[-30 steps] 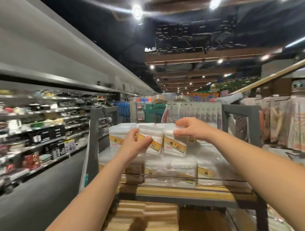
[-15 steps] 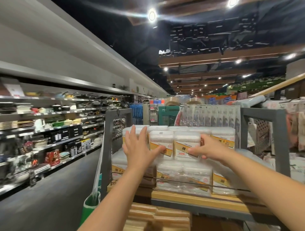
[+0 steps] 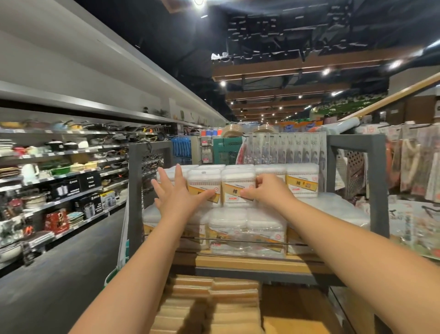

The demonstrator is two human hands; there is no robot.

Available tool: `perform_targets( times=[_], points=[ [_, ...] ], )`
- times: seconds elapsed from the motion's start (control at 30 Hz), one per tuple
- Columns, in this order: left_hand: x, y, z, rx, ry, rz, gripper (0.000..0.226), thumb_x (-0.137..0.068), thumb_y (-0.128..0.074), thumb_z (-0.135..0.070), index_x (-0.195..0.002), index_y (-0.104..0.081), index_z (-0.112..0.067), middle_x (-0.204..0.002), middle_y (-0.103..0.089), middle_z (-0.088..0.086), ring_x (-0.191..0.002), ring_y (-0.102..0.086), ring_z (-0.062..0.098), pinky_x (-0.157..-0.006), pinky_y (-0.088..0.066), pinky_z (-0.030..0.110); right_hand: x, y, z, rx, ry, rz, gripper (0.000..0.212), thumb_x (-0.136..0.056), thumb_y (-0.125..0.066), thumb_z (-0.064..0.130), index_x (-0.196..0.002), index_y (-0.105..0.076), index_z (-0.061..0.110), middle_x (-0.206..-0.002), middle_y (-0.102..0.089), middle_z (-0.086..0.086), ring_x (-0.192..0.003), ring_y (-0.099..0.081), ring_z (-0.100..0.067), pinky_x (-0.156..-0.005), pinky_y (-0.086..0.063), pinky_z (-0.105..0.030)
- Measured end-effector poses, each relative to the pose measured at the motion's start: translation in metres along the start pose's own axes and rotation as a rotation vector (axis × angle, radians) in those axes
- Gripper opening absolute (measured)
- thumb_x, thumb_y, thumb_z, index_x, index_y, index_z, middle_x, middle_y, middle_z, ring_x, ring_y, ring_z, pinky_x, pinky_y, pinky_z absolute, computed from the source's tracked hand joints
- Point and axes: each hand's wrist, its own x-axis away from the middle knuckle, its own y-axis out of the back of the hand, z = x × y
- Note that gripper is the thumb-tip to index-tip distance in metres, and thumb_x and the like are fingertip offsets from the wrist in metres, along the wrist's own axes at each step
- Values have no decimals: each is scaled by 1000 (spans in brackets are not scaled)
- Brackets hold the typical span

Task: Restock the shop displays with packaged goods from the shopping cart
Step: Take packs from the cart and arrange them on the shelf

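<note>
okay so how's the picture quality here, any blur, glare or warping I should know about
Head view: wide-angle warping bends the grey wall shelves on the left and the ceiling beams; ceiling spotlights flare white; the shelf goods at the far left look smeared and soft; the left hand, right hand and cotton swab boxes are fairly sharp, their labels mostly readable.

**Wooden shelf stacked with cotton swab packs**

The wooden shelf (image 3: pixel 257 263) sits inside a grey metal frame (image 3: pixel 378 186). Directly on the shelf lies a bottom row of clear-wrapped cotton swab packs (image 3: pixel 247 228), behind a thin rail (image 3: pixel 238 240). Above that row stands a second row of boxes (image 3: pixel 302 181).
</note>
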Motion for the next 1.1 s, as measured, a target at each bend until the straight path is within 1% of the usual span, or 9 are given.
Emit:
perform_targets(
  times=[0.1,0.2,0.47,0.53,0.6,0.83,0.93,1.03,1.1],
  points=[
    [-2,0,-1,-10,-1,-7,122,-66,-63,-82,-156,5,-35,-163,23,1,-150,14,34,-115,-21,62,6,-2,0,-46,-2,-24,38,-75,-78,49,-88,-65,16,-87,-71,-1,-82,-67,-20,-77,-55,-42],
    [-4,-3,2,-10,-15,-18,120,-68,-62,-81,-156,5,-35,-163,21,2,-150,13,35,-115,-21,63,9,-3,-1,-81,-23,-41,38,-77,-77,48,-90,-63,15,-89,-70,-4,-84,-66,-22,-73,-53,-39],
    [5,-1,-2,-32,-49,-70,101,-83,-51,-74,-157,2,-30,-164,17,6,-151,13,34,-119,4,59,24,2,0,-88,-68,-73,47,-78,-73,56,-86,-58,12,-84,-64,-5,-76,-58,-21,-63,-40,-34],
    [23,1,-11,32,-109,-85,91,-89,-49,-67,-157,-3,-29,-165,14,6,-151,12,32,-119,5,57,35,10,-4,-104,-73,-89,56,-80,-72,53,-98,-65,1,-99,-69,-16,-82,-62,-27,-70,-46,-38],
    [46,2,-25,99,-175,-70,85,-92,-49,-62,-157,-6,-29,-165,11,4,-151,12,30,-120,4,56,50,23,-12,-138,-88,-115,56,-82,-72,50,-109,-65,2,-114,-67,-18,-100,-63,-32,-86,-50,-43],
    [157,-11,-117,245,-378,122,75,-93,-55,-52,-155,-21,-29,-166,3,2,-152,7,25,-121,-3,51,142,114,-70,-211,-153,-223,38,-80,-74,50,-92,-67,14,-87,-68,-1,-87,-68,-21,-78,-54,-39],
    [224,-32,-174,326,-493,231,64,-92,-60,-45,-148,-39,-22,-162,-20,9,-150,-11,26,-122,-13,45,211,167,-117,-234,-221,-257,28,-82,-75,43,-80,-63,17,-77,-68,-3,-75,-64,-22,-71,-50,-35],
    [312,-58,-239,438,-627,378,55,-91,-61,-40,-138,-52,-14,-144,-49,11,-138,-36,28,-115,-26,38,298,224,-172,-234,-349,-261,25,-86,-72,36,-84,-62,14,-77,-65,-10,-66,-57,-19,-60,-42,-27],
    [379,-74,-284,515,-704,521,47,-93,-63,-32,-134,-55,-13,-137,-55,8,-133,-42,27,-107,-30,32,363,264,-210,-215,-456,-284,22,-88,-71,33,-84,-60,15,-73,-62,-7,-55,-53,-13,-48,-38,-20]
  ],
)
